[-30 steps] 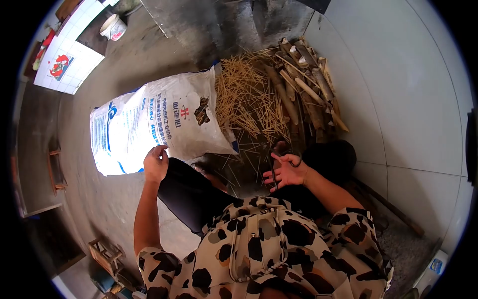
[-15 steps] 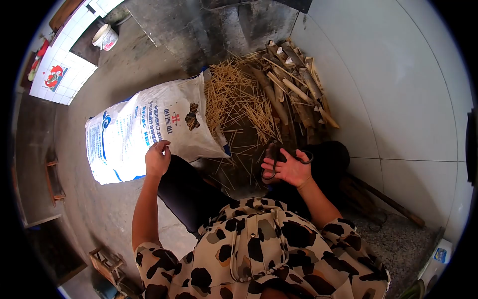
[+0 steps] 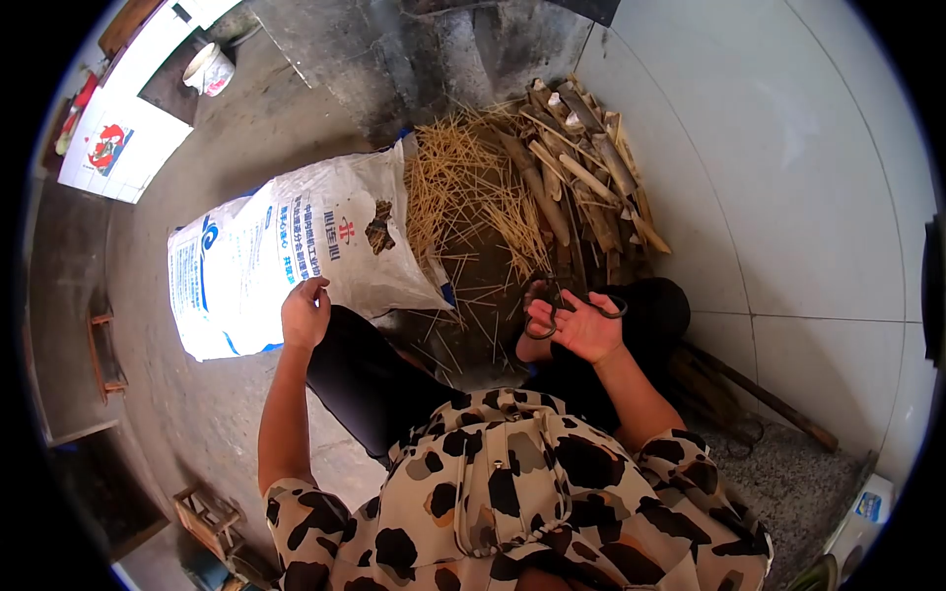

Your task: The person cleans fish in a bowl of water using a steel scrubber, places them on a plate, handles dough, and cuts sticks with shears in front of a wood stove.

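Dark-handled scissors lie across my right hand, which is palm up over my right knee, with the fingers curled loosely around part of them. My left hand hovers by my left knee, at the lower edge of a white printed sack; its fingers are bent together, and whether anything small is between them cannot be made out. Thin straw-coloured sticks spill from the sack's open end. Beside them lies a heap of split firewood.
White wall panels rise on the right. A long wooden pole leans low by my right side. A white bucket stands at the upper left, a wooden stool at the lower left.
The view has shifted a little, moving the sack and sticks leftwards in it. The scissors have turned in my right hand, and its fingers have curled more. My left hand stays near my knee.
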`<state>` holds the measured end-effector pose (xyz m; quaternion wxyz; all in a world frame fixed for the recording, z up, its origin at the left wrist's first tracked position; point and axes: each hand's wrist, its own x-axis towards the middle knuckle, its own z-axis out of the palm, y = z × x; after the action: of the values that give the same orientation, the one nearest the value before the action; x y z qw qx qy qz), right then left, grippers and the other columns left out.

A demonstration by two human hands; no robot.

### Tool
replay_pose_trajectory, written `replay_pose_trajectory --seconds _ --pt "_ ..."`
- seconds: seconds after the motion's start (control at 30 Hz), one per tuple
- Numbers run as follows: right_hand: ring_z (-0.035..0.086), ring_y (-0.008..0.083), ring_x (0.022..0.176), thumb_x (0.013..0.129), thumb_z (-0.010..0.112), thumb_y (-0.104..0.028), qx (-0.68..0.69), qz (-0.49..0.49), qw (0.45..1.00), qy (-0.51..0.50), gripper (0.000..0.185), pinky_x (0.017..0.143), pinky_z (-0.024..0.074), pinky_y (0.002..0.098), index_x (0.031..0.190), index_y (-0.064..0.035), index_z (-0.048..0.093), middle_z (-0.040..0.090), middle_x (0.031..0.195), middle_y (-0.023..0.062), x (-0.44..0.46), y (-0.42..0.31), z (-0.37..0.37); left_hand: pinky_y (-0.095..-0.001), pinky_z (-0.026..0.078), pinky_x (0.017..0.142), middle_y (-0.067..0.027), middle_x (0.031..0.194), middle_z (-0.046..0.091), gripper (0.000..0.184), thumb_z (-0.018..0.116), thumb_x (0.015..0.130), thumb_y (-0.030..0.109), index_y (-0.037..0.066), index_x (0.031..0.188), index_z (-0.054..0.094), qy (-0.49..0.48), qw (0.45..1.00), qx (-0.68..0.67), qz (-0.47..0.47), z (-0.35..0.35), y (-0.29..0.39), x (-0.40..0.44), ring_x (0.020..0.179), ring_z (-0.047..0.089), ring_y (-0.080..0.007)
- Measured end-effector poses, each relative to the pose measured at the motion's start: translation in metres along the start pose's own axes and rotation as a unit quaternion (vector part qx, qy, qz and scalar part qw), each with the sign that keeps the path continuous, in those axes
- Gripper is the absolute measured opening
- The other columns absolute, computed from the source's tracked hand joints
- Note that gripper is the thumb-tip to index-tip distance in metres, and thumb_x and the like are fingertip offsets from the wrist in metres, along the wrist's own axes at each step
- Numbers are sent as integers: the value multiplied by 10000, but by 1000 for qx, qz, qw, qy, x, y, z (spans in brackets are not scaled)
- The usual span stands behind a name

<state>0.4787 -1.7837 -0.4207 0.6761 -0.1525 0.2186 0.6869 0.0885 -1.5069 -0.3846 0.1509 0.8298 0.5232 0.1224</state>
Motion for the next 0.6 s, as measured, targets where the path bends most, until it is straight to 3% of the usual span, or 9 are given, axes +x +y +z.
replay_pose_trajectory --seconds 0.07,0.17,0.27,0.3,0.5,0.6 --pt "533 455 1181 850 557 -270 -56 32 997 -32 573 1020 384 620 1320 25 413 497 1300 339 4 -14 -7 -400 513 705 -131 825 664 155 580 836 86 75 957 676 5 1000 -2 -1 1 -1 -2 752 645 -305" --pt "663 310 899 869 539 -240 -151 34 988 2 359 914 492 490 1120 13 581 676 1029 200 8 -33 -8 -402 512 701 -131 821 663 156 580 835 88 77 956 678 11 1000 -3 -4 2 -5 -3 750 645 -304" --pt "646 240 763 881 534 -220 -192 45 980 -22 313 823 514 414 1099 -5 600 685 887 132 13 -44 -8 -402 511 697 -131 815 661 155 580 834 91 77 952 678 13 1000 2 -10 1 -8 -5 748 644 -303" --pt "615 214 677 877 567 -217 -217 32 975 30 261 725 516 375 1047 -26 621 667 803 105 15 -42 -3 -402 511 695 -131 813 661 154 580 833 92 77 952 678 13 1000 4 -13 1 -9 -5 747 644 -302" --pt "598 193 585 864 602 -136 -233 51 969 62 104 561 480 345 921 -57 636 664 726 83 27 -14 -1 -401 509 694 -132 812 658 161 581 828 92 77 954 679 19 999 12 -25 0 -22 -10 743 641 -302" --pt "589 191 571 871 584 -115 -237 35 970 34 78 555 477 349 872 -53 632 643 675 69 35 -8 3 -404 507 693 -132 809 656 166 576 827 92 78 956 679 20 999 9 -32 1 -27 -14 738 639 -304"
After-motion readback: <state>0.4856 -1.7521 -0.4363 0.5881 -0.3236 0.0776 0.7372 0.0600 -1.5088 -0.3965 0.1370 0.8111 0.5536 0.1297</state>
